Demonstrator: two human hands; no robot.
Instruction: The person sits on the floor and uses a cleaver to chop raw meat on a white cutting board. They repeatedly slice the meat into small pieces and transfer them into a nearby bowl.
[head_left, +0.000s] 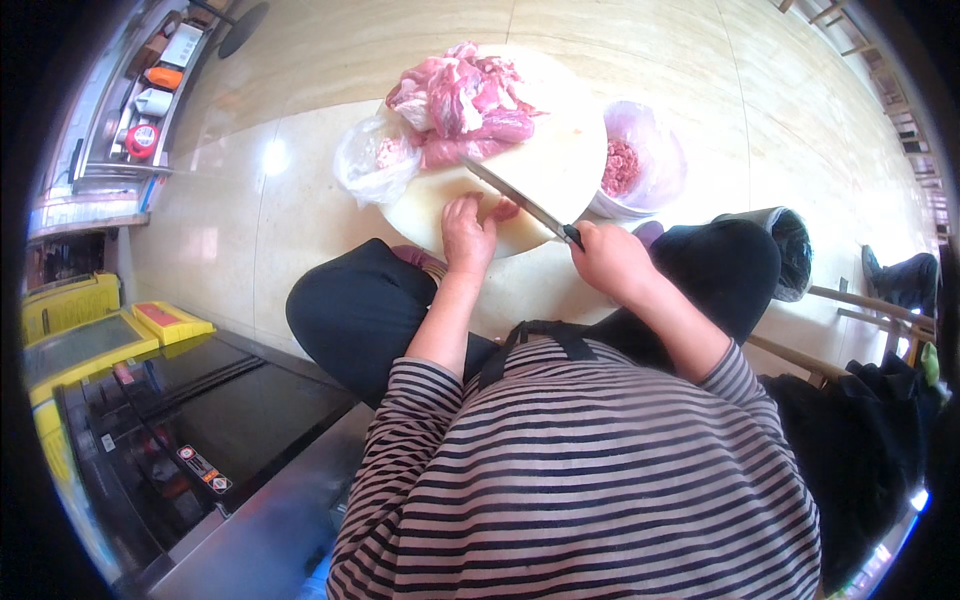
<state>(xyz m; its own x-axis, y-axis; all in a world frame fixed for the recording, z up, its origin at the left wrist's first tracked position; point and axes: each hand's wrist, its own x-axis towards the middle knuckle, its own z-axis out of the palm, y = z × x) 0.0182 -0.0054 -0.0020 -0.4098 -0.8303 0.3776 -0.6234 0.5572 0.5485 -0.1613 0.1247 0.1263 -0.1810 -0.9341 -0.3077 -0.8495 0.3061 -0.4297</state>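
Note:
A large round cutting board (559, 142) lies before me, with a heap of raw pink meat (465, 97) on its far left part. My right hand (611, 259) grips the black handle of a long kitchen knife (517, 196), whose blade slants to the upper left over the board, its tip by the heap's near edge. My left hand (469, 232) rests on the near part of the board, fingers touching a small piece of meat (504, 211). Whether the blade touches that piece is not clear.
A clear plastic bag (375, 161) with pale bits stands left of the board. Right of it, a bag-lined container (645, 161) holds cut red meat. A lined bin (791, 255) stands beyond my right knee. A black glass-topped appliance (225, 405) is at lower left; someone's shoe and trouser leg show far right.

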